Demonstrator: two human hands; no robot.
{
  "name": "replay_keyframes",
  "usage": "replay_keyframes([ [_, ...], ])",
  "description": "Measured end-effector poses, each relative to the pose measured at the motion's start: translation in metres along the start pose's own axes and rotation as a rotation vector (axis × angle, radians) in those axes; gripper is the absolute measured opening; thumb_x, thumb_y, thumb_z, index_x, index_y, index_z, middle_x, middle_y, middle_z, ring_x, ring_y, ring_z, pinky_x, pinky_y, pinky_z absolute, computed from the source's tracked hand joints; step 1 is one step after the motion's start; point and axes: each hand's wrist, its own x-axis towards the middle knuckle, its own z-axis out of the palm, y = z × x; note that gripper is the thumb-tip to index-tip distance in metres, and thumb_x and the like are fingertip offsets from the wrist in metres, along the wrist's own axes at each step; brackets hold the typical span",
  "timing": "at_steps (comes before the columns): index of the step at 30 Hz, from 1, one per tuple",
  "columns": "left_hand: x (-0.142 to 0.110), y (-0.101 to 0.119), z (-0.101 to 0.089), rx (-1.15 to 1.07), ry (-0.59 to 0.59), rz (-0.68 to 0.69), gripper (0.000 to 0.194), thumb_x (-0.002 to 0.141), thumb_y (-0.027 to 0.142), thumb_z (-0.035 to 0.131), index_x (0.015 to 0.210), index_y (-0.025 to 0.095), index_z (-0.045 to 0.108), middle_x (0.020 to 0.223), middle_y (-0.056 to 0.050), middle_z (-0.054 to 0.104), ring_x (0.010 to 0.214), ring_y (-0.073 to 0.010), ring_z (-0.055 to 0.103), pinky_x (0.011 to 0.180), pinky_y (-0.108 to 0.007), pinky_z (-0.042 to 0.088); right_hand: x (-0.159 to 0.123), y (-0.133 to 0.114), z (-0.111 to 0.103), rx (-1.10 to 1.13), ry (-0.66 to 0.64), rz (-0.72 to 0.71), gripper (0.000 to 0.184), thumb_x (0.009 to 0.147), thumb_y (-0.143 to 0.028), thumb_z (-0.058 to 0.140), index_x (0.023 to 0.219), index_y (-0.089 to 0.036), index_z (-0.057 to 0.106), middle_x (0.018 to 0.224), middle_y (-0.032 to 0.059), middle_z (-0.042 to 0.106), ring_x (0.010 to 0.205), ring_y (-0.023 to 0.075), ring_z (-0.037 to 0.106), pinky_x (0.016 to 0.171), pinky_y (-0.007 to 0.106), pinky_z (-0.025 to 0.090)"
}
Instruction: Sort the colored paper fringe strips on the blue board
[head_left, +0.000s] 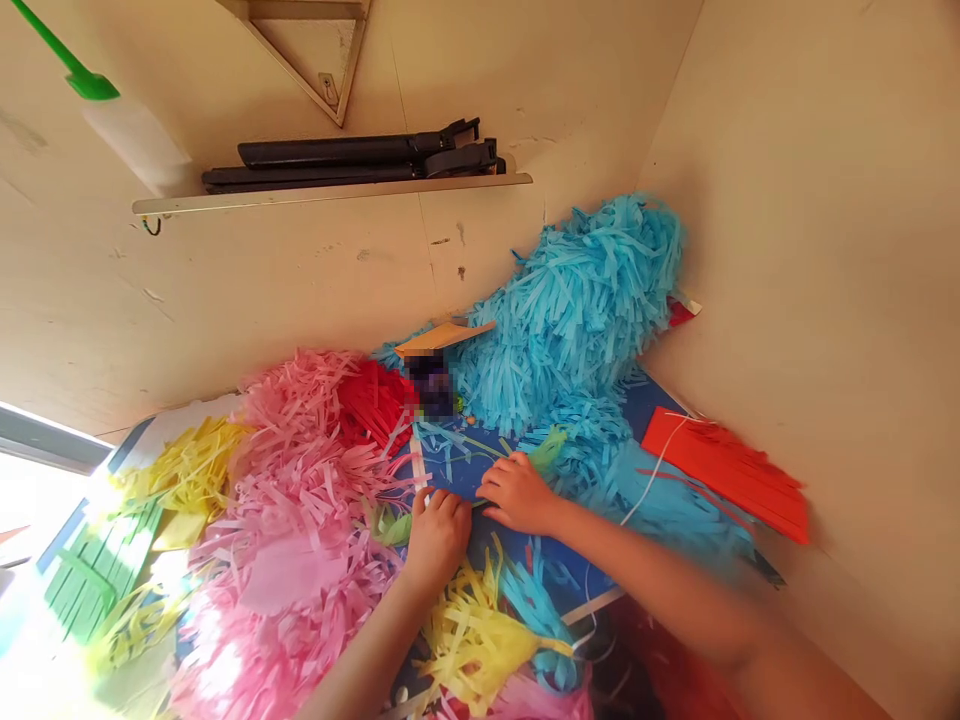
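My left hand (436,532) rests knuckles up on a blue board (457,468), its fingers curled under at the edge of a pink fringe pile (300,500). Beside it, my right hand (517,492) lies on the same board with fingers bent down, pressing near a green paper strip (549,446). What either hand holds under its fingers is hidden. The two hands nearly touch. Yellow fringed paper (472,640) lies under my forearms.
A tall heap of light blue fringe (577,310) fills the corner. Red fringe (375,400), more yellow fringe (180,470) and green cut paper (90,570) lie left. A red folded sheet (727,470) leans by the right wall. A shelf (330,190) carries black objects.
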Motion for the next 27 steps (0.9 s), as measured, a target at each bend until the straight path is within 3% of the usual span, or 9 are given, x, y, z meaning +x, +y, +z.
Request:
replay_keyframes([
  [6, -0.004, 0.001, 0.002, -0.02, 0.014, 0.013, 0.022, 0.094, 0.013, 0.051, 0.085, 0.019, 0.07, 0.08, -0.005, 0.07, 0.084, -0.0235, 0.063, 0.094, -0.048, 0.038, -0.009, -0.001, 0.006, 0.026, 0.035, 0.002, 0.03, 0.103, -0.019, 0.045, 0.084, -0.019, 0.069, 0.085, 0.0038, 0.069, 0.089, 0.0188, 0.052, 0.086, 0.039, 0.026],
  [11, -0.013, -0.008, 0.002, -0.079, -0.011, -0.032, 0.022, 0.093, 0.014, 0.051, 0.091, 0.019, 0.072, 0.09, -0.007, 0.072, 0.086, -0.0248, 0.063, 0.09, -0.046, 0.041, -0.024, 0.019, 0.006, 0.126, 0.037, 0.066, 0.021, 0.098, -0.03, 0.059, 0.086, -0.022, 0.073, 0.088, 0.0032, 0.071, 0.09, 0.0193, 0.054, 0.085, 0.038, 0.027],
  [19, -0.018, -0.025, 0.01, -0.183, -0.071, -0.22, 0.02, 0.092, 0.029, 0.057, 0.085, 0.022, 0.075, 0.09, -0.006, 0.072, 0.087, -0.0235, 0.064, 0.08, -0.038, 0.047, -0.033, 0.039, 0.005, 0.298, -0.007, 0.245, 0.011, 0.083, -0.03, 0.08, 0.077, -0.021, 0.075, 0.086, 0.0019, 0.069, 0.087, 0.0177, 0.058, 0.079, 0.032, 0.033],
  [27, -0.008, -0.018, -0.003, -0.149, -0.172, -0.315, 0.022, 0.091, 0.029, 0.054, 0.082, 0.023, 0.074, 0.094, -0.007, 0.072, 0.093, -0.0277, 0.063, 0.083, -0.043, 0.043, -0.029, 0.04, -0.001, 0.33, -0.109, 0.314, 0.01, 0.088, -0.027, 0.072, 0.081, -0.02, 0.074, 0.094, 0.0048, 0.067, 0.093, 0.0203, 0.056, 0.082, 0.034, 0.034],
])
